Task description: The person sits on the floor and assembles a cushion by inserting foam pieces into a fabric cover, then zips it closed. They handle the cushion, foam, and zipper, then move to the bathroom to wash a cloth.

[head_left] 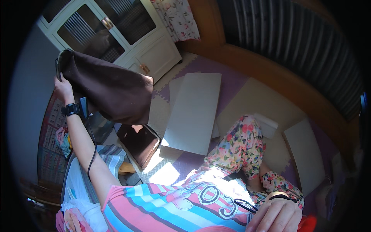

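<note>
My left hand [64, 89], raised at the upper left, grips the edge of a dark brown cloth cover [112, 87]. A dark rim or strap shows where the fingers close on it. The cover hangs out to the right in a loose, wide fold; its inside is hidden. Low on the right, close to my body, my right hand [276, 217] has its back turned up, with its fingers loosely apart and nothing seen in them. Their tips run toward the lower edge. Beyond my knee a pale flat panel [193, 116] lies on the floor.
A brown padded square [138, 144] lies below the cover. Another pale panel [307, 156] rests at the right, and a white roll-like piece [266, 124] lies by my knee. A white cabinet [160, 58] stands behind. Purple and beige foam mats [241, 102] line the floor.
</note>
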A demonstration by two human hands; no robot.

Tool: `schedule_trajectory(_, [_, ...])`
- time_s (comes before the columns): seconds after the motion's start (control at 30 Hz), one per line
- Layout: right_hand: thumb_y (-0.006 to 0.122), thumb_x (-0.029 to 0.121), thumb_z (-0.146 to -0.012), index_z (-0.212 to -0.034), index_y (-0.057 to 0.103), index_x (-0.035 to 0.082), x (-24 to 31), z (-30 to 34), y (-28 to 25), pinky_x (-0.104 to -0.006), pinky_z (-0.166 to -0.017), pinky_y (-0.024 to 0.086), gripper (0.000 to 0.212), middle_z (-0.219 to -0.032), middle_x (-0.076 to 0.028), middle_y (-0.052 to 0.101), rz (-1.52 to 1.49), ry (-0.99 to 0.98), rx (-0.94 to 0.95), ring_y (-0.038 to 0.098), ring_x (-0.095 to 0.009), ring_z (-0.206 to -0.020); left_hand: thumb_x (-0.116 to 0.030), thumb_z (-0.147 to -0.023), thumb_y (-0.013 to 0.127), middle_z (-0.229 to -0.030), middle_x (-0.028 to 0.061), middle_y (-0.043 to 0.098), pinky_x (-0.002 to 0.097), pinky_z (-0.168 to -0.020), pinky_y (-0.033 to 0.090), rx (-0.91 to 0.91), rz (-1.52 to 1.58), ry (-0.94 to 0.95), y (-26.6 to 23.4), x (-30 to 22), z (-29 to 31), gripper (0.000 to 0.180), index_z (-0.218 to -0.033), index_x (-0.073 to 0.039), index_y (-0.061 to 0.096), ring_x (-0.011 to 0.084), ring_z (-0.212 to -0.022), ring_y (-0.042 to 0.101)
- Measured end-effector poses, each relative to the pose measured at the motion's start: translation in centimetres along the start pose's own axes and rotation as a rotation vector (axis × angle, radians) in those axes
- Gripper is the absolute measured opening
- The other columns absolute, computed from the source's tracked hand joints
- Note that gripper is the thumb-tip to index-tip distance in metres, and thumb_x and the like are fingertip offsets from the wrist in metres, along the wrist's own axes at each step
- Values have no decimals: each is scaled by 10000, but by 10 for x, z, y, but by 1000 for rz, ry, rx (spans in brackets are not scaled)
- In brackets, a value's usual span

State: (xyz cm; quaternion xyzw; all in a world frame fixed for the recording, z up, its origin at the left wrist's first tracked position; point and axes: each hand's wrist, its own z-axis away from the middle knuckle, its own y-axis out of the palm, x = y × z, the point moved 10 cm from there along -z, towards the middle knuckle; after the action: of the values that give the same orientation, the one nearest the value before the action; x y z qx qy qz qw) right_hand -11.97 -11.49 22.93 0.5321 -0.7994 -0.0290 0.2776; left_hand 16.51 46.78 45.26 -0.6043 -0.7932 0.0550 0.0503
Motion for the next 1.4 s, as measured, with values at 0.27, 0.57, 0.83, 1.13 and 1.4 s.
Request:
schedule_trajectory(0.27, [705, 331, -820, -1040, 646, 25, -31, -10, -21, -485, -801, 536, 381, -1068, -171, 652, -50, 46, 154, 663, -338, -948, -220, -941, 509, -1023, 192, 673, 475, -723, 521, -52, -183, -172, -37, 47, 61, 266, -1136, -71, 611, 400, -871, 649])
schedule_trajectory(0.57, [698, 351, -817, -1050, 658, 31, -18, -14, -29, -509, -832, 506, 398, -1037, -154, 660, 112, -76, 50, 662, -324, -938, -30, -841, 500, -1076, 185, 645, 429, -848, 464, 747, -56, 8, 21, -1, 379, 339, -1167, -37, 592, 351, -984, 608])
schedule_trajectory(0.83, [646, 272, -853, -1072, 611, 18, 34, 17, -33, -499, -874, 495, 337, -1047, -164, 648, 371, -73, -5, 652, -325, -950, -40, -796, 517, -1141, 222, 611, 428, -974, 407, 1204, 51, 147, -11, -31, 656, 418, -1207, 30, 547, 325, -1098, 572])
schedule_trajectory(1.13, [552, 267, -897, -1052, 573, 4, 137, 224, -105, -389, -767, 474, 307, -915, -126, 588, 702, -405, -1141, 567, -262, -857, -168, -819, 540, -1182, 183, 594, 395, -973, 426, 1458, 329, -523, -6, -104, 742, 456, -1240, 6, 519, 294, -1117, 561])
schedule_trajectory(1.4, [585, 202, -878, -983, 613, 50, 141, 455, -204, -344, -782, 485, 187, -894, -53, 628, 294, -607, -1838, 588, -192, -820, -282, -840, 561, -1219, 148, 579, 366, -972, 442, 1703, 942, -1525, -22, -197, 809, 510, -1269, -15, 494, 266, -1134, 551])
